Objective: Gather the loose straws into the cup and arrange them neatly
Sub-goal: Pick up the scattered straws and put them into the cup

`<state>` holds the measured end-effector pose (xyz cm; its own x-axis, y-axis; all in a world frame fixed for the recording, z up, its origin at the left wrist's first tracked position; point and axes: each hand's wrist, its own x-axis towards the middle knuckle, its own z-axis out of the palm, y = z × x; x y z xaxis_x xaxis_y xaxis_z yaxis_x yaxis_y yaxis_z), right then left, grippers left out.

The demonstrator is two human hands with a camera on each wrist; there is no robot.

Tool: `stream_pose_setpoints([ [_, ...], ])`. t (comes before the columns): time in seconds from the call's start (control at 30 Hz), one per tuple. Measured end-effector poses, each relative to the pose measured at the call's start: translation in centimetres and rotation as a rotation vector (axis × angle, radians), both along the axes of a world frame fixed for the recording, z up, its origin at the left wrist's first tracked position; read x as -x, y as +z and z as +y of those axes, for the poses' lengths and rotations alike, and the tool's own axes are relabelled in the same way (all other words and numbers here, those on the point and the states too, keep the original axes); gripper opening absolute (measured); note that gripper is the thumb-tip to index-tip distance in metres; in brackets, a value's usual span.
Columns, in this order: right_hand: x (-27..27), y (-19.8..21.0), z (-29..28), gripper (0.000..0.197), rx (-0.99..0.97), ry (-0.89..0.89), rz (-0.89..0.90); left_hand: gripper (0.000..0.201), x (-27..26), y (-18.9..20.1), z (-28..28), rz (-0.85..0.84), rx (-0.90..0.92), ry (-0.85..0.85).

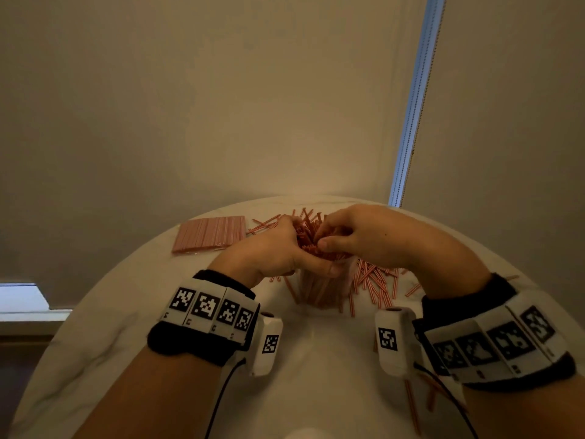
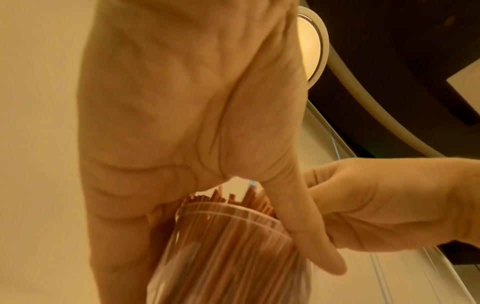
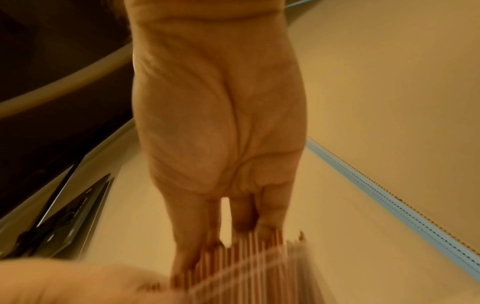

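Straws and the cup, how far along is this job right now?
Done: the clear cup already stands packed with straws. In hand: the left hand grips the cup at its rim while the right hand works its fingers into the straw tops. Left: loose straws lie on the table to the right of the cup and behind it, a few near the right wrist. A flat pack of straws lies far left.

Round white table [image 1: 133, 312]; loose straws [image 1: 373, 280], packed straw bundle [image 1: 210, 232], cup [image 1: 319, 289] on it
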<state>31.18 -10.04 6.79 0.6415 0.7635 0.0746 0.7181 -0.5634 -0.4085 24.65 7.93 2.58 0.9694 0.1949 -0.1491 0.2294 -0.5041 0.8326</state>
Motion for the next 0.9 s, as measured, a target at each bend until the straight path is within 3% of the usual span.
stream_pose_setpoints([
  [0.1,-0.1,-0.9,1.7,0.010,-0.169,-0.121,-0.109,0.125,0.1,0.0,-0.1,0.014,-0.009,-0.012],
  [0.23,-0.2,-1.6,2.7,0.019,-0.359,-0.208,-0.138,0.120,0.1,0.2,-0.2,0.020,0.015,-0.013],
  [0.33,-0.2,-1.8,2.8,0.036,-0.263,-0.122,-0.294,0.109,0.0,0.0,-0.2,0.018,0.016,-0.012],
  [0.43,0.1,-2.1,2.9,0.037,-0.060,-0.028,-0.100,0.103,-0.3,-0.3,0.0,0.005,0.013,-0.025],
  [0.5,0.2,-2.2,2.8,0.032,-0.066,-0.031,-0.067,0.113,-0.4,-0.3,0.4,0.001,0.003,-0.057],
  [0.57,0.4,-1.6,2.3,0.030,-0.170,-0.037,-0.077,0.134,-0.1,0.0,1.3,0.003,0.005,-0.092],
  [0.63,0.3,-0.8,1.7,0.030,-0.276,-0.058,-0.079,0.140,0.7,0.8,2.7,0.001,0.039,-0.048],
  [0.7,-0.1,-0.2,0.8,0.030,-0.341,-0.095,-0.062,0.126,1.4,1.4,4.8,-0.026,0.081,0.069],
  [0.77,-0.9,0.2,-0.4,0.029,-0.378,-0.172,-0.006,0.095,1.8,1.3,7.0,-0.042,0.042,0.197],
  [0.83,-2.4,0.2,-1.9,0.028,-0.366,-0.300,0.060,0.066,1.6,0.8,8.6,0.041,-0.120,0.284],
  [0.9,-4.2,-0.2,-3.1,0.033,-0.163,-0.432,0.063,0.052,0.9,0.1,9.3,0.218,-0.295,0.286],
])
